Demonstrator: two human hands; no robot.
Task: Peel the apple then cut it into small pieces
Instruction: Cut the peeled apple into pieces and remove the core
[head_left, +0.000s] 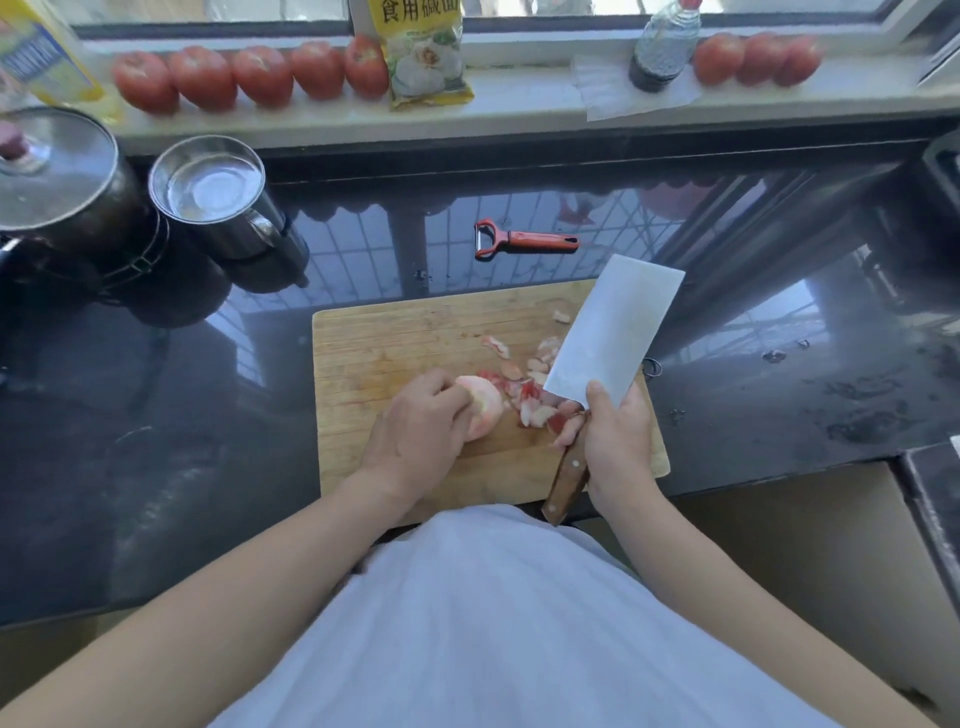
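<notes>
On the cutting board, my left hand has its fingers curled over the apple, gripping it from the left and above so that it sits pinned against the wood near the board's middle. The apple shows pale, bare flesh on the side I can see; whether any skin is left underneath the hand I cannot tell. My right hand is wrapped round the wooden handle of the cleaver, thumb laid up against the flat of the blade, fingers clamped tight. The blade is lifted clear of the board and tilted up and away to the right, not touching the apple.

Between the two hands lies a heap of peelings, red and pink, with more scraps scattered toward the board's far right corner. Beyond the board, the red peeler lies on the dark counter, set down and well apart from the fruit.

I judge the peeling done, or near enough, and the cutting just about to open. The next move, as I read it, asks me to swing the blade over the apple, edge down, and halve it. The round fruit may roll, so the left fingertips should tuck back from the line of the cut. The peelings crowd the space beside the apple and might want sweeping aside first.

Farther off, two steel pots stand at the counter's left, and tomatoes line the windowsill.
</notes>
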